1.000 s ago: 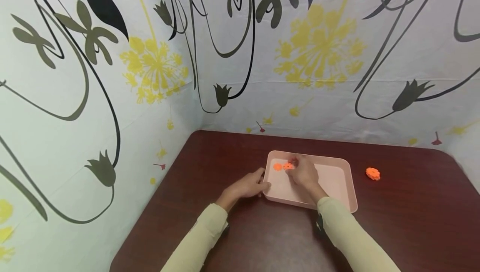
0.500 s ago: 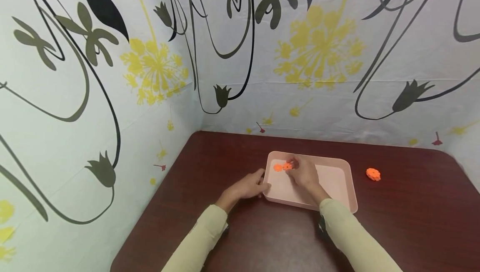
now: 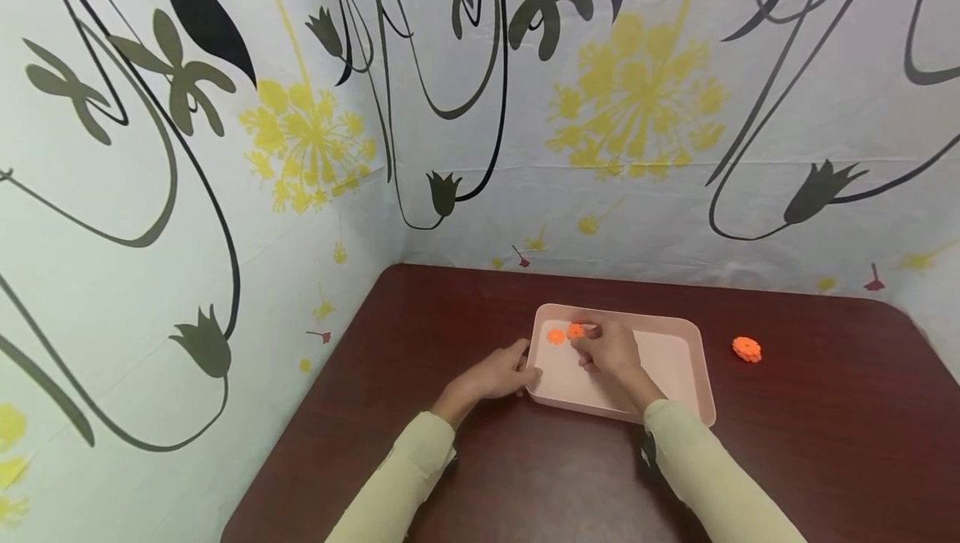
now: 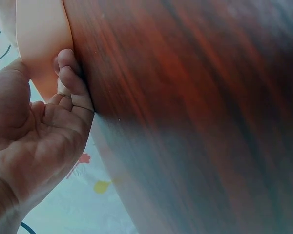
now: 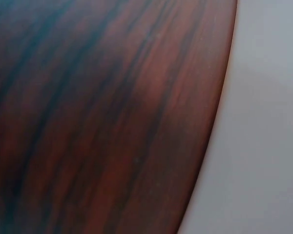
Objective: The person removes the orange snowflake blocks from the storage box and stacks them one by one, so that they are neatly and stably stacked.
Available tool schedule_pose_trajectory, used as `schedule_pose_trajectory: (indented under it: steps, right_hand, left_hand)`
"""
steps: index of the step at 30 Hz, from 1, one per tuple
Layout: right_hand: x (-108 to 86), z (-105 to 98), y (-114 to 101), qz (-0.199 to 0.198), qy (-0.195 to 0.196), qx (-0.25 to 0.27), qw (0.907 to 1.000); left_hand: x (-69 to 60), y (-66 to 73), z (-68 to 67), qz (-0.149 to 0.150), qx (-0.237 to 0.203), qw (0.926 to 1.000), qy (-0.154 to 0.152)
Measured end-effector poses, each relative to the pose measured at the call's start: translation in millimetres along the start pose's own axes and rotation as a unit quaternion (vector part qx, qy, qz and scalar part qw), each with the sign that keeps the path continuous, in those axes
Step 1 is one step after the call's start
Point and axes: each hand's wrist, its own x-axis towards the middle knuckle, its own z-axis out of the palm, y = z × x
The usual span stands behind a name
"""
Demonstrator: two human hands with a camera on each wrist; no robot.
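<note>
A shallow pink tray (image 3: 660, 351) lies on the dark table in the head view. My left hand (image 3: 495, 372) grips its left end, thumb over the rim and fingers curled against the outer wall; the left wrist view shows this hand (image 4: 44, 126) at the tray wall (image 4: 44, 34). Over the tray, my right hand (image 3: 611, 351) pinches a small orange flower-shaped piece (image 3: 575, 331) between thumb and forefinger at the tray floor. Just left of it lies another orange flower-shaped piece (image 3: 555, 336). The right wrist view shows no hand.
A small pile of orange flower-shaped pieces (image 3: 746, 349) sits on the table (image 3: 540, 476) to the right of the tray. Patterned cloth (image 3: 480, 135) hangs behind the table and along its left side. The right wrist view holds table surface (image 5: 102, 117) and its curved edge.
My right fingers have shifted slightly around the orange piece, which shows a bit more of itself now. The left hand and the tray keep their places.
</note>
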Motion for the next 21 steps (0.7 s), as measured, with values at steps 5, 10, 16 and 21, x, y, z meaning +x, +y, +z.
schedule_pose_trajectory:
  steps: [5, 10, 16, 21]
  right_hand:
    - [-4.3, -2, -1, -0.004, 0.001, 0.030, 0.9995]
    - [-11.8, -10, 2, -0.004, -0.003, 0.110, 0.9939]
    - [-23.0, -34, 7, -0.011, 0.005, 0.144, 0.9895]
    - [-33.7, -59, 6, -0.029, 0.032, 0.126, 0.9911]
  left_hand:
    - [-1.1, 0.5, 0.4, 0.002, -0.002, 1.0000, 0.005]
    - [-0.1, 0.5, 0.7, 0.007, 0.004, 0.9999, 0.006]
    - [-1.1, 0.8, 1.2, 0.009, 0.007, 0.9999, 0.007]
    - [-2.2, 1.3, 1.7, 0.011, 0.001, 0.9999, 0.010]
